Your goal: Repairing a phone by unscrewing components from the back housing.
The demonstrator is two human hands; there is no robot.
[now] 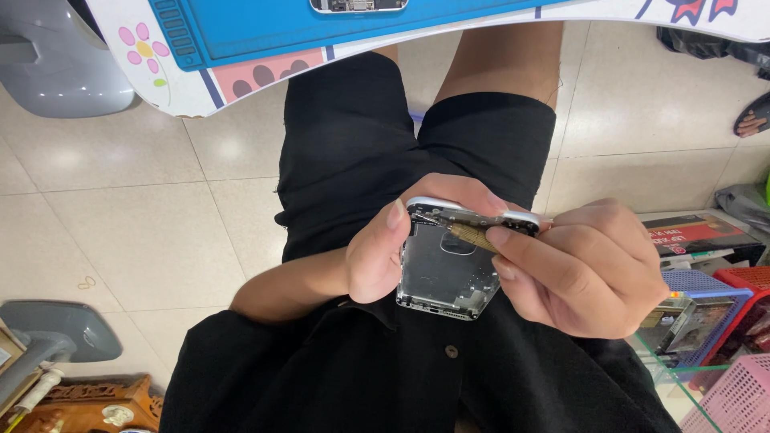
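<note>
My left hand [375, 255] grips a bare silver phone housing [443, 273] by its left edge, holding it over my lap with its inside facing up. My right hand [581, 273] comes in from the right. Its thumb and forefinger pinch a small gold-coloured strip [473, 236] against the housing's top edge. The housing's right side is hidden behind my right fingers. My black shirt and shorts fill the space below and behind both hands.
A white table edge with cartoon prints carries a blue work mat [265, 28], and another phone part [358, 5] lies on it. Red, blue and pink plastic baskets [722, 321] stand at the right beside a glass edge. Grey chair parts [56, 64] stand on the tiled floor at left.
</note>
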